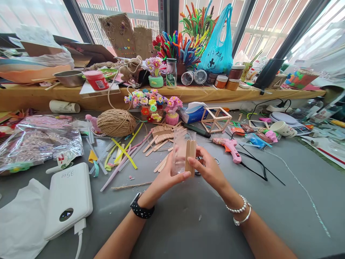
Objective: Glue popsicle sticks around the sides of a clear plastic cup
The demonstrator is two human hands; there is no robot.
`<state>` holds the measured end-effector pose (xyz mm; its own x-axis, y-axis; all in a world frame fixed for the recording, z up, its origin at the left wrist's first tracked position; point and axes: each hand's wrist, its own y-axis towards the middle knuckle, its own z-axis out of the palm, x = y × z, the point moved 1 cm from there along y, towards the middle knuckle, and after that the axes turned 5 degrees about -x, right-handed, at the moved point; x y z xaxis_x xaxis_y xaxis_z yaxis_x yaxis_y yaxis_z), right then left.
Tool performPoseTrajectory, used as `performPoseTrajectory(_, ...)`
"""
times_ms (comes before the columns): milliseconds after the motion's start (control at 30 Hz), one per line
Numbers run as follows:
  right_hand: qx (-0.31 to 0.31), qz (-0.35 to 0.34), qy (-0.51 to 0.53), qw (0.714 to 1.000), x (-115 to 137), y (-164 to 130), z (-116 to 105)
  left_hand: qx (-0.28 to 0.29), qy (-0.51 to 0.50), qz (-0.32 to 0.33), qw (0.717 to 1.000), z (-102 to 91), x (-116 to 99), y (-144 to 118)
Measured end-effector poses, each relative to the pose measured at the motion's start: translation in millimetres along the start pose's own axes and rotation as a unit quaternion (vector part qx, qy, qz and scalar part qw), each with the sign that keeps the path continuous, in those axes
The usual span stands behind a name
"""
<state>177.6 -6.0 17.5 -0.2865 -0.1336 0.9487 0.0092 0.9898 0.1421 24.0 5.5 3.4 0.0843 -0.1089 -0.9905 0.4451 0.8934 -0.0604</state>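
Note:
A clear plastic cup [179, 153] stands upright between my two hands, a little above the grey table. Several wooden craft sticks [191, 156] lie side by side, upright, against the cup's right side. My left hand [169, 171] is wrapped round the cup's left side and base, its thumb reaching across the front. With its thumb on the front of the sticks, my right hand [206, 165] presses them to the cup; its other fingers are partly hidden behind. More loose craft sticks [163, 136] are piled on the table behind the cup.
A pink glue gun [228, 146] with a black cord lies to the right. Behind are a wooden stick frame [216, 119] and a ball of twine [116, 122]. At left are a white power bank [70, 198] and plastic bags [40, 144]. A crowded ledge [140, 94] runs along the windows.

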Motion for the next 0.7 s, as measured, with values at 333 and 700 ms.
performPoseTrajectory(333,0.004,0.053,0.069,0.996,-6.7,1.7,2.5,-0.016,-0.031,0.004,0.999,2.3,1.1,-0.5)
performPoseTrajectory(700,0.003,0.077,0.12,0.99,-7.5,0.8,7.8,0.0,-0.065,-0.031,0.997,2.8,-1.5,0.7)
